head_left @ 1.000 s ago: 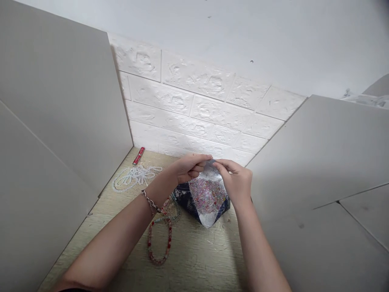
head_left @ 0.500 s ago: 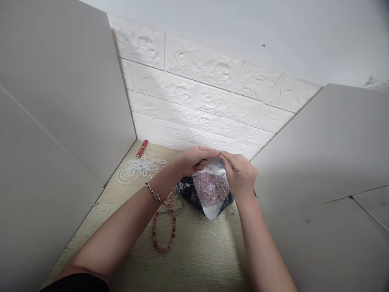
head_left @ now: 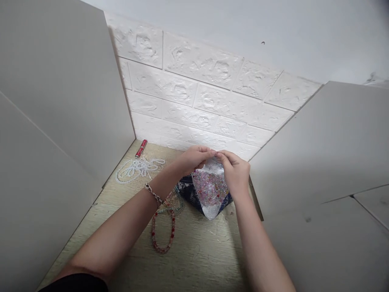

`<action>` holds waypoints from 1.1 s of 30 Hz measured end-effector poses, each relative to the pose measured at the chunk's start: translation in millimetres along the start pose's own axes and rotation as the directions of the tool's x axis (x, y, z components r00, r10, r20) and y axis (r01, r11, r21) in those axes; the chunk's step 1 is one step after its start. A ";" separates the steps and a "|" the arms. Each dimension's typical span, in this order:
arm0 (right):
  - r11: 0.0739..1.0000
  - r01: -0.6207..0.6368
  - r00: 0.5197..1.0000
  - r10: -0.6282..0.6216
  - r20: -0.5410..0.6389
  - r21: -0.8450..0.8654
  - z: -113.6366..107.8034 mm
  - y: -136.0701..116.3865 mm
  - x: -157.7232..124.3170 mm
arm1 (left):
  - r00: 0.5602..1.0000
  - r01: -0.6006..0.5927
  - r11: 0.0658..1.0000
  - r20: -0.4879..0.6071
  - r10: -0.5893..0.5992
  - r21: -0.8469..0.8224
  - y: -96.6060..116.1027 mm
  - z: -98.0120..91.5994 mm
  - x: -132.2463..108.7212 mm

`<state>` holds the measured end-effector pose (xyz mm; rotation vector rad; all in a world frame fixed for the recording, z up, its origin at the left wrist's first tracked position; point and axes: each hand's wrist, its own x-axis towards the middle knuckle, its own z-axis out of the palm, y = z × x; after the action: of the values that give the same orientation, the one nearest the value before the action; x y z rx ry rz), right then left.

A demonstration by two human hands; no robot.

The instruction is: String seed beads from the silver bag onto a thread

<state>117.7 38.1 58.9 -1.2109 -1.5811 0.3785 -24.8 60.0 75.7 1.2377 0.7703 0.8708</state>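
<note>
The left hand [head_left: 194,159] and the right hand [head_left: 237,174] meet with their fingertips above the far end of a silver sheet [head_left: 211,213]. On both hands the thumb and the forefinger are pressed together in a pinch; what is between them is too small to see, so I cannot tell if they grasp something. Just below the hands, many small coloured beads [head_left: 211,187] lie heaped on the silver sheet, which rests upon a dark blue patterned cloth [head_left: 189,198] on the table [head_left: 188,255]. Left and near of the cloth lies a loop of red beads [head_left: 173,233], partly over some other strands. Farther to the left there is a tangled white strand [head_left: 141,165], and beyond it a red cylinder [head_left: 141,149], close to the white brick-patterned wall [head_left: 182,92]. The left wrist wears a chain bracelet [head_left: 148,187].
</note>
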 end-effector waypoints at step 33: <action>0.761 0.127 0.551 0.479 0.683 -0.636 9.2 24.7 -13.5 | 0.980 0.060 0.949 -0.197 0.002 0.309 -12.3 -0.7 9.5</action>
<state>121.3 40.6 29.6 -1.9110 -2.5509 0.6619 -19.3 67.4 63.1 1.4287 1.1160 0.8760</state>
